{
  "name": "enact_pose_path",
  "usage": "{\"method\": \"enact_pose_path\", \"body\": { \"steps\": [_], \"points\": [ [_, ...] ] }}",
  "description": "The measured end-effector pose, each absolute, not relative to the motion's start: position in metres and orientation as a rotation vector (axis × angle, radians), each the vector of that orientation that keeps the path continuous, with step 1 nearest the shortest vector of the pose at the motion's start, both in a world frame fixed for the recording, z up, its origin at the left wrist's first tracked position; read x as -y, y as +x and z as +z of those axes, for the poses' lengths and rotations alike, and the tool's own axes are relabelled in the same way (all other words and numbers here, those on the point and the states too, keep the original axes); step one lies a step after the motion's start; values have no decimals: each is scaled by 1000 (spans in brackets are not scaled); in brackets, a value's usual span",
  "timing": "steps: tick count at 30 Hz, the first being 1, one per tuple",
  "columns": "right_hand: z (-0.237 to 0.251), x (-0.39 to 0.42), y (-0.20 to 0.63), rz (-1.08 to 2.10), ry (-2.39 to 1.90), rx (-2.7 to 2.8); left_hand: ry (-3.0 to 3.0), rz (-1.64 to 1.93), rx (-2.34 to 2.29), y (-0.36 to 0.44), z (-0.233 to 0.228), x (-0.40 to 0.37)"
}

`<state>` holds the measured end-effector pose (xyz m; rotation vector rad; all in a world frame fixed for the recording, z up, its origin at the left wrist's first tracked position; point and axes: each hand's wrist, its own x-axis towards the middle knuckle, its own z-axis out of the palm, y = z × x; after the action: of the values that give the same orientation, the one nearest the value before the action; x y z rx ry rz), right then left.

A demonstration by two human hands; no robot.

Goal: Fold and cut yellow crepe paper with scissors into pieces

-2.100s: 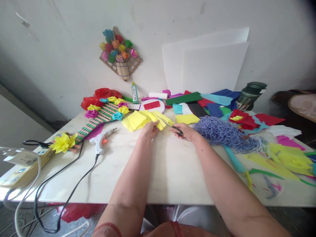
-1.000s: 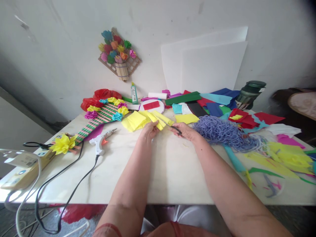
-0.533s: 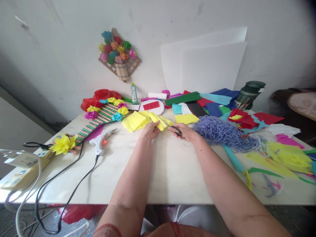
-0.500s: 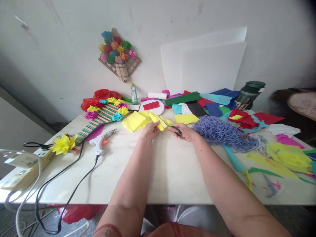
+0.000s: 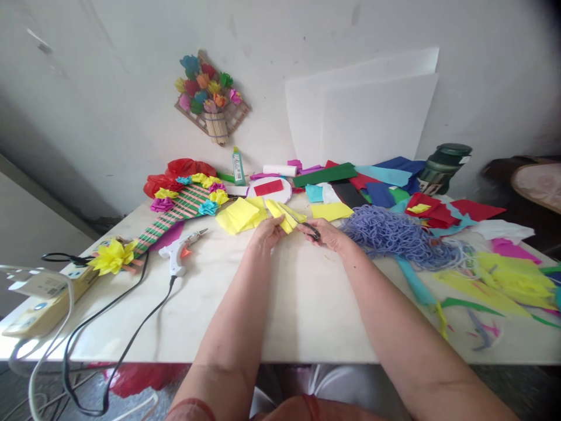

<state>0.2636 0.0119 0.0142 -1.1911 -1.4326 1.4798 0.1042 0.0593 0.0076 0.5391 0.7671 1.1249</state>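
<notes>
My left hand [image 5: 268, 233] pinches a folded piece of yellow crepe paper [image 5: 280, 214] near the middle of the table. In my right hand [image 5: 328, 235] are scissors with dark handles [image 5: 312, 231], their blades pointing left and lying across the yellow paper. Whether the blades are apart is too small to tell. More yellow paper sheets [image 5: 239, 216] lie just left of my left hand. Another yellow sheet [image 5: 332, 211] is behind my right hand, with a heap of bluish-purple yarn [image 5: 394, 237] to its right.
At left, a white glue gun [image 5: 177, 254] trails its cord towards a power strip [image 5: 48, 310]. Behind it lies a flower-trimmed craft piece [image 5: 179, 210]. A green glue bottle [image 5: 238, 166], coloured paper [image 5: 324, 175] and a dark green flask [image 5: 445, 169] stand or lie along the wall.
The scissor blades have shifted slightly over the yellow paper. My hands stay in nearly the same place, and the other things on the table have not moved.
</notes>
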Motion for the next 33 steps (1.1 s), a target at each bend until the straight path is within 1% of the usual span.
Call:
{"method": "enact_pose_path", "body": {
  "steps": [8, 33],
  "points": [
    [9, -16, 264, 1505, -1175, 1409, 512, 1143, -776, 104, 8, -60],
    [11, -14, 263, 1429, -1157, 1470, 473, 1152, -774, 102, 6, -63]
  ]
}}
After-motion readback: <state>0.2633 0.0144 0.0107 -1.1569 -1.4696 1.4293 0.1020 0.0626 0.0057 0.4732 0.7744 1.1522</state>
